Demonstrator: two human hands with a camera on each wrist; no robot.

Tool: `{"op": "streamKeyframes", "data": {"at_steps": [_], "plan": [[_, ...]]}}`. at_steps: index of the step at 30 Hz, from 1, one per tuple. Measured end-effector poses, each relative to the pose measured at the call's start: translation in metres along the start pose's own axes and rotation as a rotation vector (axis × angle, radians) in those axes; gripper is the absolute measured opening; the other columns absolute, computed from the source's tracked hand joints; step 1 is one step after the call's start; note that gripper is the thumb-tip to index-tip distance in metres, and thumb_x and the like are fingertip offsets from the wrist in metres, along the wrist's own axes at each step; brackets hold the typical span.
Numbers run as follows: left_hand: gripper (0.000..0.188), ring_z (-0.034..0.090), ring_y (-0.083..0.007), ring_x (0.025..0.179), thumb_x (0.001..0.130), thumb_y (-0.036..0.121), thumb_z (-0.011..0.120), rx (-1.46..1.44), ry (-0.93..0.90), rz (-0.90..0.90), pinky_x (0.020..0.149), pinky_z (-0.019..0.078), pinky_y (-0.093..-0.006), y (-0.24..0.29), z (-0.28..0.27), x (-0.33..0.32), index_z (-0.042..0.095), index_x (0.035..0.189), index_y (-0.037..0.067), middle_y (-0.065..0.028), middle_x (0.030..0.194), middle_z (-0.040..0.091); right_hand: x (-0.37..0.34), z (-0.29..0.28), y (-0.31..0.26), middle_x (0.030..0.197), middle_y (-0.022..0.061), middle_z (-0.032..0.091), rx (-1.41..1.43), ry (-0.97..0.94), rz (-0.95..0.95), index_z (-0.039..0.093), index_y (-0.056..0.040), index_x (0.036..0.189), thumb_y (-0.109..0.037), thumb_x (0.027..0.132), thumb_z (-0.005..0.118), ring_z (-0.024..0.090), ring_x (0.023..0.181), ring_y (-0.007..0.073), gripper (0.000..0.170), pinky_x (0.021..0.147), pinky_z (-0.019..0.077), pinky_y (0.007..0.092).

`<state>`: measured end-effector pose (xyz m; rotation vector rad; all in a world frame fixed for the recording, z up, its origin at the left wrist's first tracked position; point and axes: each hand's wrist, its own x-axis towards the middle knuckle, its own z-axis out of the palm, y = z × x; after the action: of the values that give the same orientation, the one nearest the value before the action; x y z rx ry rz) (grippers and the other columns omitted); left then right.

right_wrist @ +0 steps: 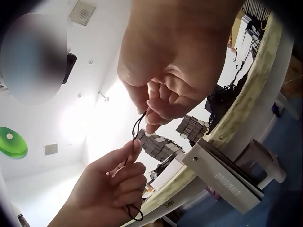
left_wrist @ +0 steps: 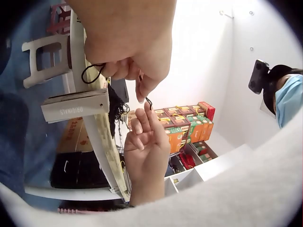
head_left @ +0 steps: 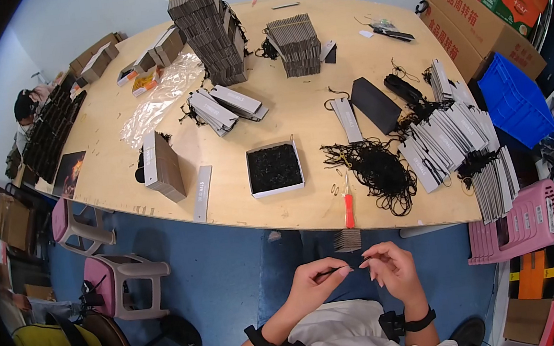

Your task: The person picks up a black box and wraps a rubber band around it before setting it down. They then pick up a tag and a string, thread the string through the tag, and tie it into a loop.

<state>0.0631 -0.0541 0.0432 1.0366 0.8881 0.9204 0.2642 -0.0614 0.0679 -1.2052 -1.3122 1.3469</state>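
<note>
My left hand [head_left: 319,283] pinches a thin black cord [right_wrist: 136,127] between thumb and forefinger, and a small loop of it hangs out below the curled fingers. My right hand [head_left: 393,271] faces it, thumb and finger pinching the looped end of the cord, which spans the short gap between both hands. The hands are held up in front of the table's near edge. Just beyond them, at that edge, sits a small stack of grey tags [right_wrist: 222,177] marked ORIGINALS. A red-handled tool [head_left: 349,210] lies right behind the stack.
On the wooden table [head_left: 222,173] are a white box of black bits [head_left: 275,168], a tangled pile of black cords [head_left: 384,173], fanned strung tags [head_left: 449,138] and tall tag stacks [head_left: 208,36]. Stools [head_left: 128,281] stand left; a blue crate [head_left: 515,99] is right. Another person [head_left: 31,110] sits far left.
</note>
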Motion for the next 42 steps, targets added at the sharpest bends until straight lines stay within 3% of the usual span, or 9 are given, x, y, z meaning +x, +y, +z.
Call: {"op": "streamKeyframes", "data": {"at_steps": [8,13,20,23,28,31,36,40,42], "plan": [[0.012,0.050,-0.0023,0.068,0.090,0.007,0.066,0.178,0.044,0.101,0.057,0.0386,-0.0174,0.000,-0.003,-0.001,0.070,0.096,-0.003,-0.0016,0.085,0.065,0.001,-0.001,-0.001,0.092,0.0100,0.067,0.017,-0.056,0.009,0.060,0.0022,0.113,0.001,0.083,0.069,0.063,0.077,0.0083,0.031,0.062,0.0495,0.0186],[0.011,0.051,-0.0029,0.068,0.090,0.006,0.066,0.291,0.038,0.134,0.056,0.0394,-0.0183,-0.003,-0.004,-0.002,0.070,0.097,-0.003,-0.0026,0.085,0.065,0.002,0.004,0.002,0.086,0.0087,0.068,-0.013,0.020,-0.059,0.065,0.0021,0.105,0.004,0.083,0.069,0.062,0.069,0.0080,0.023,0.057,0.0498,0.0193],[0.012,0.053,-0.0032,0.071,0.090,0.005,0.067,0.158,0.039,0.065,0.060,0.0417,-0.0172,-0.009,-0.005,-0.002,0.069,0.097,-0.004,-0.0035,0.087,0.065,0.002,-0.003,0.004,0.083,0.0075,0.068,-0.179,0.025,-0.099,0.067,0.0030,0.095,0.007,0.084,0.065,0.063,0.064,0.0099,0.012,0.053,0.0478,0.0213],[0.012,0.053,-0.0029,0.071,0.090,0.006,0.066,0.143,0.033,0.046,0.060,0.0418,-0.0171,-0.007,-0.004,-0.002,0.070,0.098,-0.003,-0.0033,0.087,0.065,0.003,-0.004,0.004,0.082,0.0083,0.068,-0.231,0.023,-0.108,0.065,0.0031,0.093,0.008,0.084,0.063,0.063,0.062,0.0118,0.011,0.053,0.0478,0.0235],[0.013,0.052,-0.0016,0.070,0.091,0.007,0.066,0.286,0.028,0.093,0.058,0.0393,-0.0160,0.002,-0.005,-0.001,0.071,0.099,-0.002,-0.0024,0.085,0.065,0.007,-0.005,-0.005,0.081,0.0120,0.063,-0.503,0.004,-0.393,0.059,0.0022,0.090,0.009,0.082,0.060,0.065,0.067,0.0234,0.011,0.058,0.0514,0.0299],[0.013,0.039,-0.0017,0.055,0.088,0.010,0.068,0.352,0.053,0.182,0.048,0.0315,-0.0192,-0.002,-0.003,0.001,0.072,0.099,0.003,-0.0015,0.079,0.066,0.007,-0.005,-0.005,0.081,0.0126,0.062,-0.553,-0.007,-0.400,0.057,0.0013,0.089,0.007,0.081,0.061,0.064,0.069,0.0272,0.012,0.059,0.0518,0.0323],[0.016,0.035,-0.0045,0.050,0.086,0.014,0.071,0.363,0.087,0.098,0.046,0.0297,-0.0226,0.005,0.004,0.001,0.072,0.100,0.005,0.0002,0.058,0.052,0.005,-0.001,-0.007,0.080,0.0107,0.063,-0.588,-0.028,-0.399,0.056,-0.0003,0.088,0.003,0.082,0.064,0.063,0.068,0.0276,0.011,0.058,0.0507,0.0333],[0.020,0.034,-0.0058,0.049,0.084,0.016,0.073,0.496,0.109,0.140,0.046,0.0281,-0.0243,0.015,0.005,0.002,0.070,0.102,0.006,0.0020,0.054,0.043,0.005,-0.003,-0.005,0.078,0.0090,0.063,-0.633,-0.001,-0.389,0.057,-0.0020,0.088,-0.002,0.082,0.066,0.064,0.068,0.0273,0.011,0.057,0.0500,0.0336],[0.027,0.027,-0.0031,0.051,0.083,0.015,0.076,0.356,0.176,0.114,0.046,0.0217,-0.0220,0.003,0.002,0.001,0.068,0.105,0.004,0.0068,0.054,0.032,0.006,-0.006,-0.005,0.078,0.0088,0.063,-0.637,0.000,-0.386,0.057,-0.0024,0.087,-0.002,0.082,0.066,0.064,0.067,0.0273,0.011,0.056,0.0500,0.0336]]}}
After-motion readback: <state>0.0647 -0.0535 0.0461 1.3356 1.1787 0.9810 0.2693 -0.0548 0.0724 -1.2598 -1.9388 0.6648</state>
